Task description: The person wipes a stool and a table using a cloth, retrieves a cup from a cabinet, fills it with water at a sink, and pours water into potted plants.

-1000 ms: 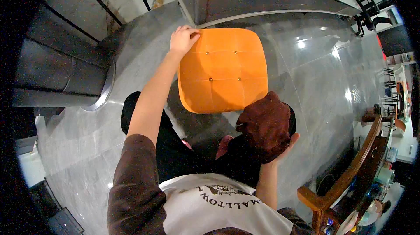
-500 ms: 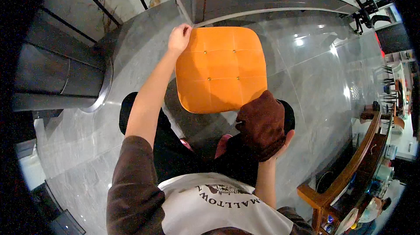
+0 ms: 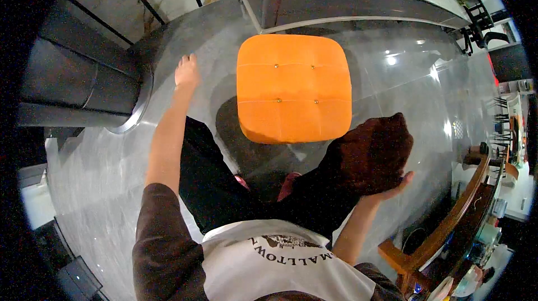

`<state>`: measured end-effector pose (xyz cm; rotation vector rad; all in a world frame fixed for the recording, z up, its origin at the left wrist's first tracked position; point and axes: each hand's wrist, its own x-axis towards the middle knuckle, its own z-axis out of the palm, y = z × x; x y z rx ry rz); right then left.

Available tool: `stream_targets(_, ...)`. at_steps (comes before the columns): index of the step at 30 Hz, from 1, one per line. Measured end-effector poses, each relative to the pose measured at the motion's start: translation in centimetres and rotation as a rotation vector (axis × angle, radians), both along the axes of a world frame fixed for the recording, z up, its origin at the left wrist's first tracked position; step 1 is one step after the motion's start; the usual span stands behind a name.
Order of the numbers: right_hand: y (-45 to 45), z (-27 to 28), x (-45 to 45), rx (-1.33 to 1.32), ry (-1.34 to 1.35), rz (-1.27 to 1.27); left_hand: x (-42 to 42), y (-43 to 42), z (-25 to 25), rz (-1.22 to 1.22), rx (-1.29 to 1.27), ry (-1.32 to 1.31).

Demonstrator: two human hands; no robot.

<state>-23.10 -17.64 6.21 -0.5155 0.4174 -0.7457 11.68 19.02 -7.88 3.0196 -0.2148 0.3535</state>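
There are two hands, one orange padded seat and one brown cloth. Four small buttons stud the seat's top in two rows of two, with faint seams running through them. Two pink shoes show between the two black trouser legs. One white-topped counter stands past the far edge of the seat, and one dark column stands off to the left.

The seat lies ahead of the person, between the hands, above the grey floor. The left hand is off its left side, clearly apart from it, level with the farther row of buttons; its fingers point forward, loose and slightly spread. The right hand is nearer the body, to the right of the seat's near right corner, and carries the cloth, which covers most of it; fingers stick out past the cloth's lower right edge. The cloth's left edge comes close to that corner, though the dark folds against the dark trousers make it hard to say whether they touch.
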Motion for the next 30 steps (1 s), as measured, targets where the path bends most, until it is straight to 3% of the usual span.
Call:
stream_targets(2, 0.0, 1.6, 1.4, -0.248, 0.028, -0.039, -0.6, 0.5, 1.8, 0.061, -0.145, 0.224)
stream_targets(4, -1.2, 0.9, 3.3, -0.359, -0.078, 0.105, -1.0, -0.2, 2.8, 0.009, -0.23, 0.35)
stream_targets(7, -5.5, -8.1, 5.7, -0.51, 0.621, 0.174, -3.2, -3.8, 3.9, -0.063, -0.488, 0.758)
stream_targets(9, -5.0, -9.5, 10.7, -0.518, 0.869, 0.218, -6.1, -6.8, 1.4, -0.157, -0.738, 0.588)
stream_targets(10, -3.5, -9.3, 13.5, -1.003, 0.961, 0.324, -7.6, -8.4, 3.5, -0.183, -0.847, 0.693)
stream_targets(11, -2.1, -9.0, 15.8, -1.497, 1.023, 0.43, -8.8, -9.9, 3.7, -0.183, -1.067, 0.68)
stream_targets(12, -1.6, -8.9, 17.7, -1.999, 1.045, 0.53, -9.8, -10.8, 4.7, -0.088, -1.117, 0.661)
stream_targets(14, -2.1, -9.7, 20.4, -1.97, 1.035, 0.419, -10.1, -11.4, 2.5, -0.148, -1.265, 0.514)
stream_targets(18, -1.7, -9.5, 22.2, -2.058, 1.019, 0.211, -10.9, -11.6, 2.1, -0.142, -1.245, 0.516)
stream_targets(23, -0.7, -9.5, 24.6, -1.941, 1.011, 0.218, -11.1, -11.9, 1.5, -0.089, -1.078, 0.456)
stream_targets(25, -0.1, -10.1, 25.9, -2.075, 1.061, 0.124, -11.1, -11.9, 2.3, -0.068, -1.02, 0.486)
stream_targets(28, 1.4, -10.8, 25.7, -2.069, 0.959, 0.053, -11.3, -11.9, 2.9, -0.047, -0.941, 0.52)
stream_targets(30, 2.2, -10.7, 24.9, -2.078, 0.976, 0.131, -11.2, -12.0, 2.9, -0.048, -0.927, 0.523)
